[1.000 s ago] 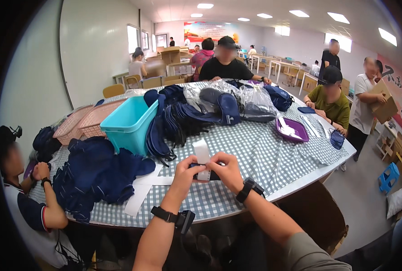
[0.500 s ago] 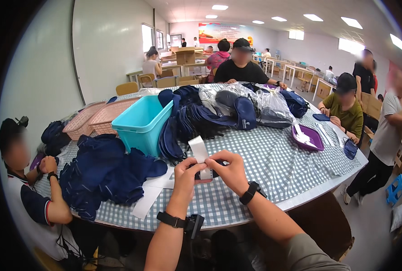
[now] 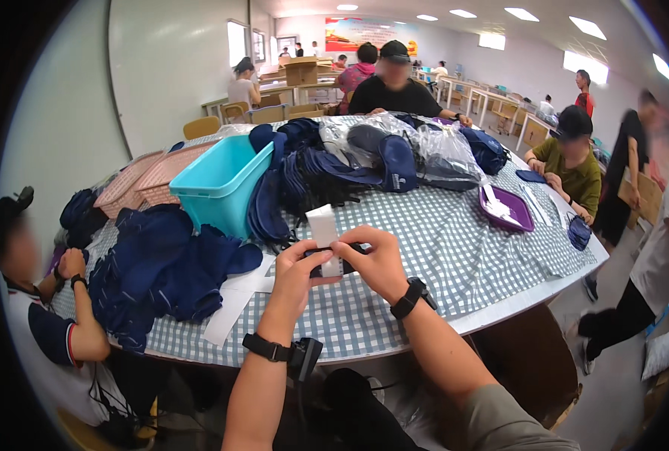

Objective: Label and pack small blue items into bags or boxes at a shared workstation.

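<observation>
Both my hands are together above the near edge of the table. My left hand (image 3: 294, 272) is closed around a small dark blue piece (image 3: 348, 267), fingers beneath and thumb on top; its exact kind is mostly hidden by my fingers. A white strip (image 3: 321, 224) stands up from it, its lower end lying across the dark piece. My right hand (image 3: 373, 261) pinches the strip against the dark piece with thumb and fingertips. Left of my hands lie more white strips (image 3: 225, 316) and a heap of navy blue caps (image 3: 158, 274).
A turquoise basket (image 3: 218, 192) stands beyond the heap, with pink baskets (image 3: 128, 184) to its left. Stacked navy caps (image 3: 263, 207) and clear plastic bags (image 3: 447, 154) fill the far side. A purple tray (image 3: 526, 218) holds white strips. Co-workers sit around the checkered cloth (image 3: 424, 259).
The whole view has shifted slightly, so the table sits higher and further left. My hands keep the same hold on the strip and dark piece. People at the right have moved.
</observation>
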Tool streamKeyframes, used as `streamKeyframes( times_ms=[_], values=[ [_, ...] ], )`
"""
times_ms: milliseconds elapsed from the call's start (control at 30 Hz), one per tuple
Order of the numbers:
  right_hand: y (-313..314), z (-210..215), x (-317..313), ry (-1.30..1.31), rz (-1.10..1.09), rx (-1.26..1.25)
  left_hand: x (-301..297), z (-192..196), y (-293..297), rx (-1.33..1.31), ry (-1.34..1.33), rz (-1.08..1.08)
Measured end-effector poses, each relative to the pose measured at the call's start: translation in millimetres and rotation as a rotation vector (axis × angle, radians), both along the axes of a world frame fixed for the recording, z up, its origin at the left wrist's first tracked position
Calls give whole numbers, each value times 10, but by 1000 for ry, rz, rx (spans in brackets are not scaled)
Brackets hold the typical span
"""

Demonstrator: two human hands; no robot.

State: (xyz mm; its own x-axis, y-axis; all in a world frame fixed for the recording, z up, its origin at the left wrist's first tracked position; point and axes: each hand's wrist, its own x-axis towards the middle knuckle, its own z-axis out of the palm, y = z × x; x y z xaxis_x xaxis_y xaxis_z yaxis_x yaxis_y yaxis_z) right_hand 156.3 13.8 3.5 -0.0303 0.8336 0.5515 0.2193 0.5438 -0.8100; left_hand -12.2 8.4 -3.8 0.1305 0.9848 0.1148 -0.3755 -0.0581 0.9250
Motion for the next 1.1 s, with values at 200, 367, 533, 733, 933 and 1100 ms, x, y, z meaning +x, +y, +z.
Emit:
streamKeyframes(
  times_ms=[200,367,533,733,933,1100],
  values=[
    [-31,-4,6,-6,-22,42,3,-41,-16,32,-6,-29],
    [-49,1,21,-44,-32,12,11,-14,-21,33,22,-36],
    [-58,39,22,-128,99,61,-17,7,-26,16,77,53],
    [-51,1,43,-72,134,-3,-9,-26,-45,24,66,69],
    [-82,31,29,-109,98,50,-19,-45,-42,44,36,81],
    [-91,21,22,-133,81,115,-22,-46,-51,45,40,87]
  ],
)
